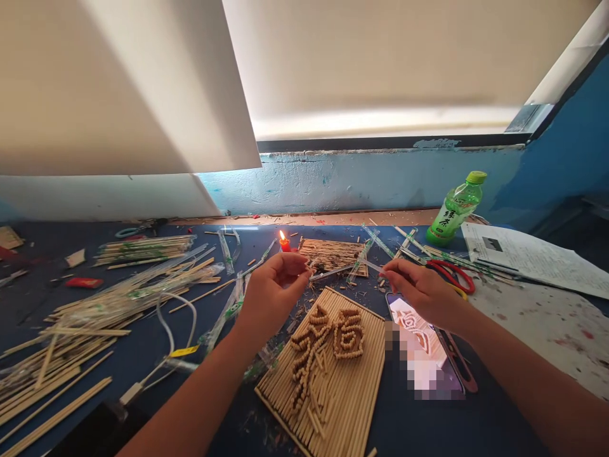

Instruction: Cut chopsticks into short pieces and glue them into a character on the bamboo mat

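Note:
My left hand (278, 285) is closed in a pinch just in front of a lit red candle (284, 243); a tiny pale piece shows at its fingertips, too small to name. Between the thumb and fingers of my right hand (413, 282) is a thin translucent stick (370, 264), its free end pointing left. Below both hands lies a panel of bamboo sticks (364, 393). A raised character of short stick pieces (349, 339) stands on it, with several loose pieces below. Behind, a smaller stick mat (323, 251) is strewn with dark crumbs.
Bundles of sticks (147, 249) and plastic wrappers crowd the left, along with a white cable (195, 317). To the right are a lit phone (419, 336), red-handled scissors (457, 273), a green tea bottle (454, 212) and printed paper (537, 260).

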{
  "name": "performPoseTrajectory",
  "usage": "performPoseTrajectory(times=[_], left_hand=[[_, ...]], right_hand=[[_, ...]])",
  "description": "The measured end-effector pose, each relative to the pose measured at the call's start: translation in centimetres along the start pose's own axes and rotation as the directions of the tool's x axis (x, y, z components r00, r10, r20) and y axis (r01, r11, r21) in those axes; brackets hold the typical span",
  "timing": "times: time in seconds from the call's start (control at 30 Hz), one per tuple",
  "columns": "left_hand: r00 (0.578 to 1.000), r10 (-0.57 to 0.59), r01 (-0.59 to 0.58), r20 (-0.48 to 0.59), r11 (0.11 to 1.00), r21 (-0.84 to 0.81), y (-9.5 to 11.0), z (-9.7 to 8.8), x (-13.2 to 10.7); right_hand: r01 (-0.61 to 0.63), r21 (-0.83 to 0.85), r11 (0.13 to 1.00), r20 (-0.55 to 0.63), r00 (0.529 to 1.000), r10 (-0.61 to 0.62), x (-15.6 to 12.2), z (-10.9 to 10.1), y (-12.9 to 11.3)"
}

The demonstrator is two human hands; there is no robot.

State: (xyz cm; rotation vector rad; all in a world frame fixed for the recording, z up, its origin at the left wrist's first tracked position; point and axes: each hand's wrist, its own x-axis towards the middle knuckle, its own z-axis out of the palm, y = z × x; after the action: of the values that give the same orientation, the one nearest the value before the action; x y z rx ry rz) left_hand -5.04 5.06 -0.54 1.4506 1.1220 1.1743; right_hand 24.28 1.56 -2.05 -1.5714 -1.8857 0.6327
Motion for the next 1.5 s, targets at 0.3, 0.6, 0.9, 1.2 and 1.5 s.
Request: performPoseTrajectory(times=[0.3, 0.6, 0.9, 1.2, 1.5], left_hand=[[0.998, -0.026, 0.023, 0.055, 0.998, 0.055, -2.0, -0.8, 0.5], [0.983, -0.152, 0.157, 0.102, 0.987, -0.036, -0.7, -0.3, -0.3], [0.977, -0.181, 0.196, 0.111, 0.970, -0.141, -1.0, 0.3, -1.0], [0.984, -0.131, 0.136, 0.121, 0.990, -0.031, -0.5, 0.7, -1.7], [0.975, -0.176, 0.193, 0.137, 0.975, -0.114, -0.1, 1.1, -1.7]], right_hand=[[-0.072, -0.061, 0.995, -0.003, 0.997, 0.072, 0.2, -0.6, 1.1], [-0.054, 0.150, 0.987, 0.111, 0.993, 0.038, -0.9, 0.9, -0.4], [-0.066, 0.222, 0.973, 0.154, 0.988, 0.032, -1.5, 1.6, -2.0], [-0.018, 0.256, 0.967, 0.100, 0.995, -0.008, -2.6, 2.3, -3.1], [-0.021, 0.214, 0.977, 0.122, 0.993, -0.005, -2.8, 2.6, -3.3]])
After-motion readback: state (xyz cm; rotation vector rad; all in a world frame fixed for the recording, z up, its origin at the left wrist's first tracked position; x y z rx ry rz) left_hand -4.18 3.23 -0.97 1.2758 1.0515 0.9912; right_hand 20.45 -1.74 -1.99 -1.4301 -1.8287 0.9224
